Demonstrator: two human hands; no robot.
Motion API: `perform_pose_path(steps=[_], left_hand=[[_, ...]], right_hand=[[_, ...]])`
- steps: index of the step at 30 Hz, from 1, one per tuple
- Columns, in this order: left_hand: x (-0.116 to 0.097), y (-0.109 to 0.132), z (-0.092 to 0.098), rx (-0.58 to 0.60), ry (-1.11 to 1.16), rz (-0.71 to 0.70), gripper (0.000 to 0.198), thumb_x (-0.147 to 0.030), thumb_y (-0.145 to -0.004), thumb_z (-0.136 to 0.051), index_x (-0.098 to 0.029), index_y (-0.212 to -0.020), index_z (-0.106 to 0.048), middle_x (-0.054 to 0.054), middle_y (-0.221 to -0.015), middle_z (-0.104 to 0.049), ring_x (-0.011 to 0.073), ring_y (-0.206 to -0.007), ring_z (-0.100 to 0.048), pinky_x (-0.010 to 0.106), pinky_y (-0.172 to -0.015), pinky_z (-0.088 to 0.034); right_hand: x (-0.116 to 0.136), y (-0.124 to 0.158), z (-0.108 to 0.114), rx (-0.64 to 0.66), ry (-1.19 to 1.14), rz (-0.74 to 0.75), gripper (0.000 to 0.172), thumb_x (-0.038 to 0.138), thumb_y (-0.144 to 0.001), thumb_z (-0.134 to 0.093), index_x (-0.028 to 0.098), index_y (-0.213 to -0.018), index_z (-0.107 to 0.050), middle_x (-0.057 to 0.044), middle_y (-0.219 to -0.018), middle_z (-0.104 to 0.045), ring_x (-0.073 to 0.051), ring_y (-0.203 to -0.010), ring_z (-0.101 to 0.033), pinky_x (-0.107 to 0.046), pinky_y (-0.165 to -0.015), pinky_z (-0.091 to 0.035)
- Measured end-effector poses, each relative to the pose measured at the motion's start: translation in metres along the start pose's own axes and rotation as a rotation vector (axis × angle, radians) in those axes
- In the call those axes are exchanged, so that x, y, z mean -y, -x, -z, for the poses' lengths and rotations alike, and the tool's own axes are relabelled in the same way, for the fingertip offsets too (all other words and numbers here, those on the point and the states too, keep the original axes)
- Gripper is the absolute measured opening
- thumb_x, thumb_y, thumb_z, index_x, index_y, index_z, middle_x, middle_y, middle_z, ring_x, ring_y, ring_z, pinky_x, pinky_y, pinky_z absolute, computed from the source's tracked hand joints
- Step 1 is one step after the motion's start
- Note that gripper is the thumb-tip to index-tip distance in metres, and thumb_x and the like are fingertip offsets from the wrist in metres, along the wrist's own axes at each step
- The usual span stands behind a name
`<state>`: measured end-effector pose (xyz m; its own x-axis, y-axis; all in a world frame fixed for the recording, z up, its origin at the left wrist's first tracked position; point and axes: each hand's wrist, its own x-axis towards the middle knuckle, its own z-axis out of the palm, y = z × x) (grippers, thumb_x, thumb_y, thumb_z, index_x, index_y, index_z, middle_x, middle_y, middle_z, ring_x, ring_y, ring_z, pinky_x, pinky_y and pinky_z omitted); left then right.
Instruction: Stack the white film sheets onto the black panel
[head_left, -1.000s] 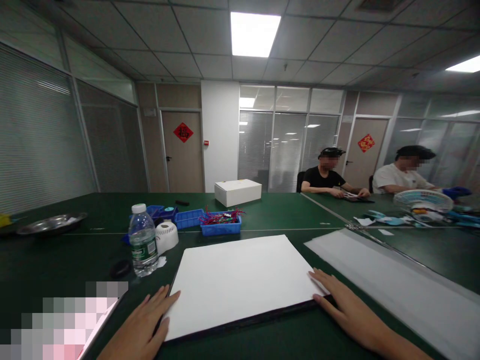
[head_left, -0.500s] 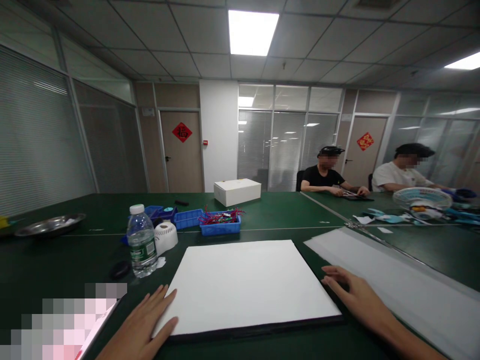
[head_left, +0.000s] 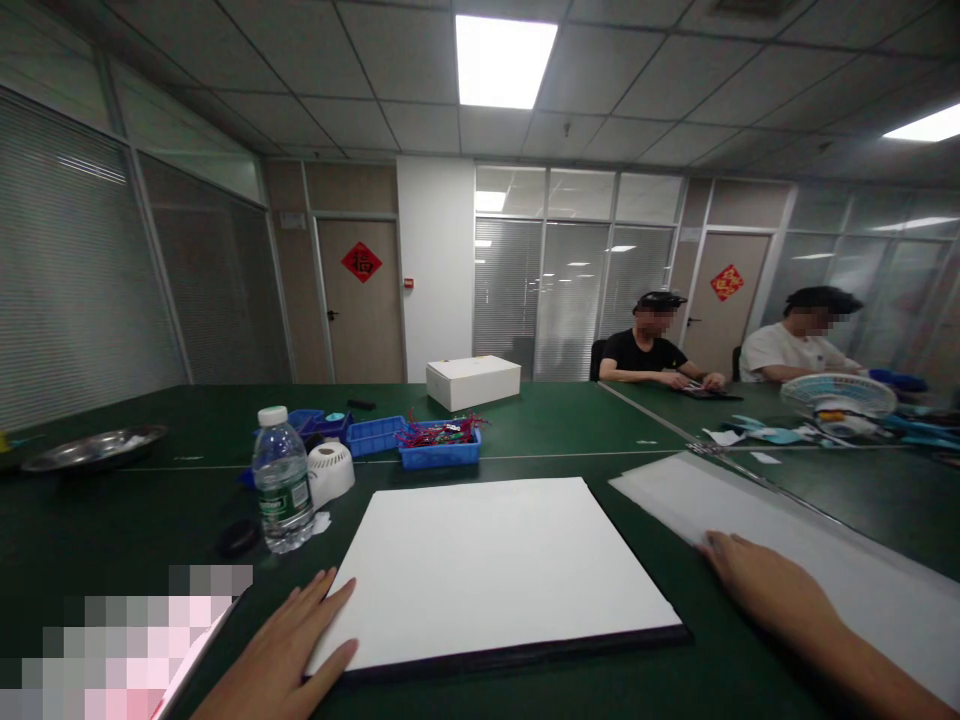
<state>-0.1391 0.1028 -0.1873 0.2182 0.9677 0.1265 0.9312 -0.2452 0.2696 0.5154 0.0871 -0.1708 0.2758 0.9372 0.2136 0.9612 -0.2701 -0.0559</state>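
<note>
A white sheet (head_left: pixel 487 570) covers a flat dark-edged board (head_left: pixel 517 655) on the table before me. My left hand (head_left: pixel 277 645) rests at its left edge, fingers stretched out and thumb apart, the tips on the sheet. To the right lies a stack of translucent whitish sheets (head_left: pixel 795 560), running off toward the lower right. My right hand (head_left: pixel 772 575) is at the near edge of that stack, its back toward me. Its fingertips reach the sheets' edge, but most of the fingers are hidden, so I cannot tell whether they grip a sheet.
Left of the board stand a water bottle (head_left: pixel 283 490) and a white roll-like object (head_left: pixel 331 472). Behind are a blue tray of coloured wires (head_left: pixel 440 452) and a white box (head_left: pixel 474 383). Two people sit at the far right, near a round basket (head_left: pixel 838 393).
My right hand has moved right, from beside the board to the edge of the translucent sheets, its palm turning down. My left hand has stayed in place.
</note>
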Motion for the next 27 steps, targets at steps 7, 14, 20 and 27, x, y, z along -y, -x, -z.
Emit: perform_pose_path(steps=[7, 14, 20, 27], left_hand=[[0.001, 0.000, -0.001, -0.004, -0.002, -0.007, 0.067, -0.064, -0.098, -0.048, -0.031, -0.156, -0.042, 0.004, -0.167, -0.030, 0.0367, -0.153, -0.028, 0.062, -0.122, -0.028], [0.002, 0.000, -0.001, 0.036, -0.012, 0.016, 0.069, -0.067, -0.099, -0.041, -0.033, -0.159, -0.036, 0.002, -0.169, -0.026, 0.0327, -0.155, -0.025, 0.057, -0.124, -0.025], [-0.004, 0.001, 0.006, 0.019, -0.016, 0.017, 0.067, -0.067, -0.098, -0.045, -0.035, -0.157, -0.040, 0.000, -0.168, -0.030, 0.0336, -0.154, -0.028, 0.057, -0.123, -0.028], [-0.003, 0.001, 0.005, 0.012, -0.010, 0.001, 0.066, -0.065, -0.098, -0.047, -0.035, -0.156, -0.041, 0.002, -0.167, -0.032, 0.0350, -0.153, -0.031, 0.060, -0.121, -0.031]], right_hand=[[0.017, 0.007, 0.027, -0.064, 0.041, -0.010, 0.060, 0.043, -0.102, -0.017, 0.014, -0.112, -0.069, -0.020, -0.090, -0.074, -0.035, -0.076, -0.072, -0.047, -0.064, -0.053], [0.076, 0.042, 0.036, -0.159, -0.037, 0.335, 0.046, 0.044, -0.103, -0.034, 0.028, -0.130, -0.067, -0.006, -0.126, -0.073, -0.028, -0.109, -0.071, -0.046, -0.096, -0.057], [0.140, 0.080, 0.041, -0.013, -0.145, 0.855, 0.037, 0.045, -0.105, -0.044, 0.037, -0.134, -0.065, 0.002, -0.135, -0.068, -0.024, -0.122, -0.066, -0.042, -0.104, -0.056], [0.121, 0.070, 0.038, -0.081, -0.127, 0.697, 0.046, 0.052, -0.103, -0.044, 0.035, -0.143, -0.059, -0.001, -0.147, -0.057, -0.028, -0.134, -0.057, -0.052, -0.112, -0.049]])
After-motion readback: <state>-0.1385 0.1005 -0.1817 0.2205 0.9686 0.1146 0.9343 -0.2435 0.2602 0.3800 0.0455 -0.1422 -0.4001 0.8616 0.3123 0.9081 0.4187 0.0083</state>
